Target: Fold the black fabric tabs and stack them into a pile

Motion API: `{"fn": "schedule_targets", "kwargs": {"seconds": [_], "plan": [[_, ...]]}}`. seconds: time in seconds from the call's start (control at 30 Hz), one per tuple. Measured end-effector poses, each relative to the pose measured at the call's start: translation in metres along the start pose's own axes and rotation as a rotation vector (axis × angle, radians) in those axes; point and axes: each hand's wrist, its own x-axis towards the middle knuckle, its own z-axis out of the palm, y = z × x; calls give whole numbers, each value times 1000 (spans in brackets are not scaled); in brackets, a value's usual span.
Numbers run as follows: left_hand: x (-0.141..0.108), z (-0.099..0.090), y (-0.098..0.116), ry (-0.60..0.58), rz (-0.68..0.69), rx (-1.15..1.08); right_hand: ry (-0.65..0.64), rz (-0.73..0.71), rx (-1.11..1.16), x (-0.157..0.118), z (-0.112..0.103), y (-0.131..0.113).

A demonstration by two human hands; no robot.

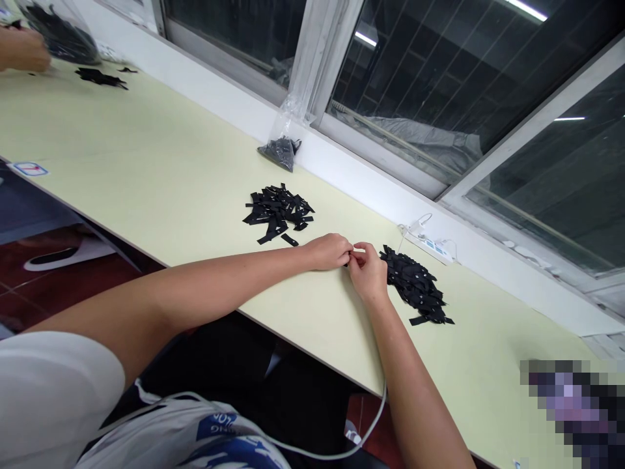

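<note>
My left hand (331,252) and my right hand (368,272) meet over the table near its front edge, fingertips pinched together. Between them is a small black strip (349,255), mostly hidden by the fingers. Just left of and beyond my left hand lies a loose pile of black strips (278,212), some with small pale dots on them. A denser heap of black strips (415,283) sits directly to the right of my right hand, also with shiny dots.
A clear plastic bag (282,153) of black pieces leans against the wall. A white power strip (430,246) with cables lies at the wall's foot. Far left, another person's hand (24,51) works near a bigger bag (63,32). A pale cable (317,456) crosses my lap.
</note>
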Motion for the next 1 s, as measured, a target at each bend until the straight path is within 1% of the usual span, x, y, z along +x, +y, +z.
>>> {"fn": "schedule_targets", "kwargs": {"seconds": [0.2, 0.37, 0.53, 0.7, 0.83, 1.0], "plan": [[0, -3, -3, 30, 8, -45, 13, 99, 87, 5, 0, 11], [0, -6, -4, 47, 0, -57, -11, 128, 138, 7, 3, 17], [-1, -10, -2, 47, -43, -86, -22, 136, 87, 8, 0, 18], [-3, -15, 0, 34, -61, -104, -72, 140, 34, 8, -3, 19], [-2, -16, -3, 34, -68, -129, -88, 119, 25, 9, -4, 21], [-1, -15, -8, 61, -78, -207, -121, 127, 26, 9, -5, 25]]}}
